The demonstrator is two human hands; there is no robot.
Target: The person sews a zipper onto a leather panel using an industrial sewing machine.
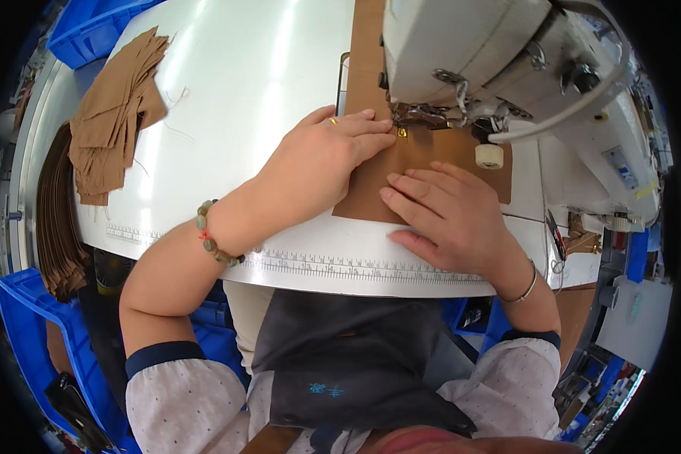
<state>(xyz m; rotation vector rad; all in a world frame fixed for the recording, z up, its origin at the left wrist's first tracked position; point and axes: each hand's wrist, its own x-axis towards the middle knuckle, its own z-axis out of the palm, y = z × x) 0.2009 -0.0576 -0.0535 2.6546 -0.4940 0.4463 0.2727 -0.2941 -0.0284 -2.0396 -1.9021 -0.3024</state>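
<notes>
A flat brown fabric piece (374, 189) lies under the head of a white sewing machine (461, 53). My left hand (321, 163) rests at the fabric's left edge, its fingers stretched toward the presser foot (402, 132) and close to it. On the near right part of the same fabric, my right hand (454, 212) lies with fingers extended and its thumb slightly apart. Neither hand grips anything. The needle area is partly covered by the machine head, and the far end of the fabric runs up behind it.
Stacked brown fabric pieces (117, 113) with loose threads sit at the table's left. More brown pieces (53, 219) hang over the left edge. A printed ruler (340, 270) runs along the front edge. Small snips (556, 236) lie at right. Blue bins (34, 303) stand below left.
</notes>
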